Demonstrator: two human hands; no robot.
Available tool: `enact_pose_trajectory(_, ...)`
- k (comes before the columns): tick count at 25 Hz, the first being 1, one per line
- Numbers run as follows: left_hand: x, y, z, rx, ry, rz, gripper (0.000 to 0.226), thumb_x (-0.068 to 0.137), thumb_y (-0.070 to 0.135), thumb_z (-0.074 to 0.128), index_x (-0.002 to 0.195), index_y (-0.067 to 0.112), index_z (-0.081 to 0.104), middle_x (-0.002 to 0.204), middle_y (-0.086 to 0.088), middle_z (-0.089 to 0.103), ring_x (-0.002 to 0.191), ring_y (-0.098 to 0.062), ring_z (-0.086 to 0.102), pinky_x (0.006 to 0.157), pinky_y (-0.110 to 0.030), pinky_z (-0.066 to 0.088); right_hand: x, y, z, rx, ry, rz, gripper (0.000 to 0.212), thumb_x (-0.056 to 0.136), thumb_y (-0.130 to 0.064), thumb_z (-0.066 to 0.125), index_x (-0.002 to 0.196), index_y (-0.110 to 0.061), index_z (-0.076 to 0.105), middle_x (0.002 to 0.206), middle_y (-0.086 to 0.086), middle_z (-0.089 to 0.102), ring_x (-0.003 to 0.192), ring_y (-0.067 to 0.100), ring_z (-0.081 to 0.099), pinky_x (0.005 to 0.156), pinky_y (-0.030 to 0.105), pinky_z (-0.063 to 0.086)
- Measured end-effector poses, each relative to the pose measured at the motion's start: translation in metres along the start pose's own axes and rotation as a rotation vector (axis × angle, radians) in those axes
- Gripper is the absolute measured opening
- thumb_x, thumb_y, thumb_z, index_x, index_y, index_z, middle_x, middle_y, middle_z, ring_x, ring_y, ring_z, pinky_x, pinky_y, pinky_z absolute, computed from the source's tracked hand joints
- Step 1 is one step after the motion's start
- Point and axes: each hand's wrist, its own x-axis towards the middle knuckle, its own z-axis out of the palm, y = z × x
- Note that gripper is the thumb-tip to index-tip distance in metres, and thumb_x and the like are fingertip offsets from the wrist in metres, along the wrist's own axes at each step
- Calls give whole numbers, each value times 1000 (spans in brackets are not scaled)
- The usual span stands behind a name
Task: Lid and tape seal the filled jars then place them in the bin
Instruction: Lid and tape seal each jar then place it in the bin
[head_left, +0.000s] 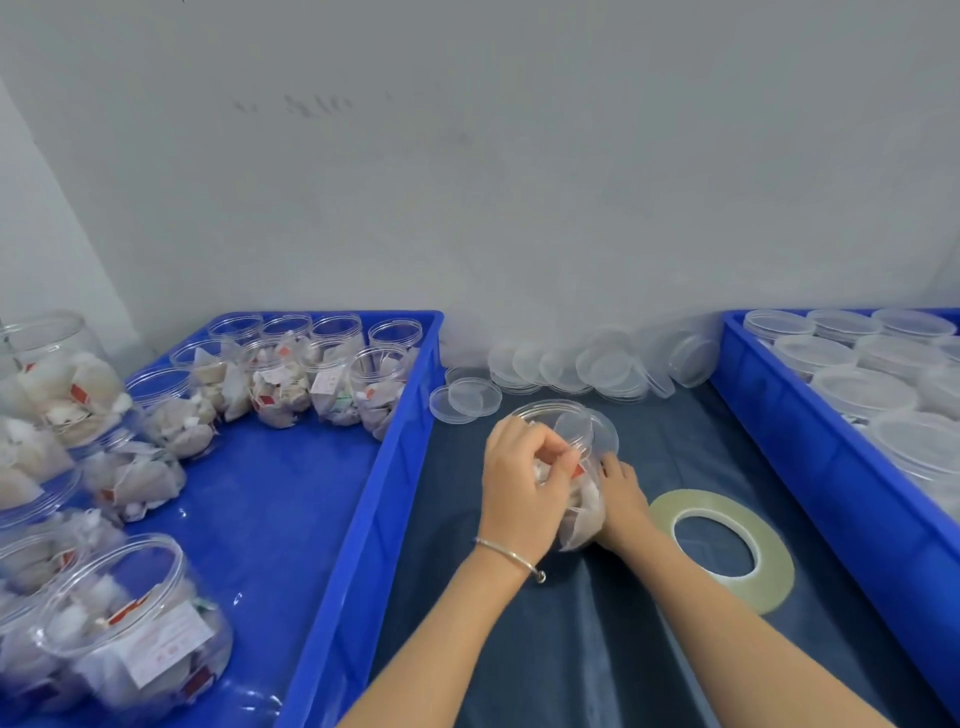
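A clear plastic jar (574, 431) filled with white sachets stands on the dark mat between my hands, its mouth open. My left hand (524, 486) wraps the jar's left side, fingers curled at the rim. My right hand (621, 493) holds its right side low down. A clear lid (605, 434) lies just behind the jar. A wide roll of clear tape (722, 545) lies flat on the mat to the right of my right hand.
A blue bin (363, 493) on the left holds several filled, open jars (280, 384). A blue bin (810, 467) on the right holds several lidded jars (862, 389). Loose clear lids (576, 366) lie along the wall behind the dark mat (597, 649).
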Motion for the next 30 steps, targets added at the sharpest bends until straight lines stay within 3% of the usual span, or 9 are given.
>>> enact_pose_trajectory(4,-24,-11,2,-96,45,98,19,80,7,72,68,15,59,74,14,55,85,-9,53,89,-38,45,-15,12,2,-252,140,76,30,98,-29,40,121,-10,46,128,7,47,116,32,40,89,36,41)
enact_pose_trajectory(9,-50,-20,23,-102,14,205,10,78,2,71,71,6,65,73,3,55,106,-7,51,108,-34,34,-24,36,-21,-203,325,90,41,99,-22,20,128,-4,42,125,18,47,104,35,47,82,43,41)
enact_pose_trajectory(11,-54,-18,28,-123,-26,195,13,75,5,75,83,9,65,87,1,56,117,-13,49,105,-32,37,-23,42,-46,215,388,269,29,102,-18,28,126,-9,41,127,15,46,102,30,46,87,42,36)
enact_pose_trajectory(16,-53,-13,39,-317,-217,-112,114,53,20,93,141,32,22,143,12,28,129,3,36,108,-15,31,-42,45,-103,1218,390,361,31,100,-39,36,100,-13,52,98,1,50,96,24,49,88,47,43)
enact_pose_trajectory(19,-54,-12,48,-352,-179,-228,103,54,8,91,131,39,30,133,10,46,120,12,41,105,-11,32,-59,43,-121,1543,446,359,38,99,-44,42,75,-17,53,77,-2,49,74,14,49,75,37,48)
enact_pose_trajectory(22,-53,-18,51,-355,-143,-195,82,58,5,87,121,31,42,126,3,51,118,3,46,103,-15,36,-67,38,-128,1892,118,247,44,97,-45,45,61,-19,44,51,-7,32,42,9,35,47,23,46)
enact_pose_trajectory(24,-52,-20,52,-382,-150,-182,80,57,8,86,122,26,43,125,3,53,120,-3,48,103,-18,37,-67,30,-119,1797,-24,314,42,96,-44,47,63,-18,46,49,-7,32,38,8,32,40,21,38)
enact_pose_trajectory(27,-53,-27,52,-395,-150,-167,81,58,10,87,125,23,43,126,4,53,122,-6,48,104,-21,38,-63,20,-99,1114,76,398,32,97,-39,48,94,-9,60,70,2,54,59,14,51,55,27,46)
enact_pose_trajectory(30,-53,-31,51,-378,-127,-179,80,59,8,87,125,20,44,124,1,54,118,-5,50,101,-19,40,-64,15,-88,663,337,91,29,95,-22,52,124,-21,53,109,4,54,91,15,55,79,30,45)
